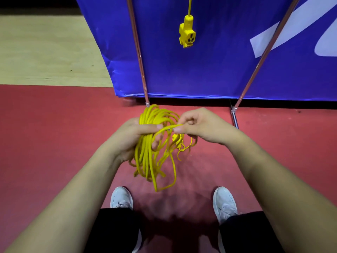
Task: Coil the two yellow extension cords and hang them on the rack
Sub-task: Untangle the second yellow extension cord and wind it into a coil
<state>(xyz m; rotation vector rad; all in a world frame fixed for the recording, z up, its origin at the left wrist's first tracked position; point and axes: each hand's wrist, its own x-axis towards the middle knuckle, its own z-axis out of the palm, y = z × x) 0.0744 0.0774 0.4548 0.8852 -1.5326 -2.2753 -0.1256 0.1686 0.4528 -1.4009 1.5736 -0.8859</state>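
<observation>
Red flooring [54, 128] fills the lower part of the head view, with a strip of pale wood flooring [45, 52] at 10 o'clock. A blue fabric panel [209, 73] with a white shape on it spans from 12 to 2 o'clock. In front of it stand two slanted chrome tubes of the rack [139, 55], their feet on the red floor.

At 12 o'clock a hanging yellow extension cord [190, 6] comes down from the top edge and ends in a three-way socket block [187, 33], which dangles against the blue panel, well above the floor.

Near the centre, the left hand [133, 136] has its fingers wrapped round the gathered loops of the coiled yellow extension cord [145, 156]. The bundle sticks out above the fist and droops in loose loops below it, off the floor. Just to the right, at about 1 o'clock of the coil, the right hand [200, 125] pinches one loose strand [169, 127] of the same cord between thumb and forefinger, its other fingers curled. More slack hangs under that hand; whether a plug sits among it I cannot tell.

At 6 o'clock, two white shoes [121, 198] and black trousers [113, 230] show below the forearms.
</observation>
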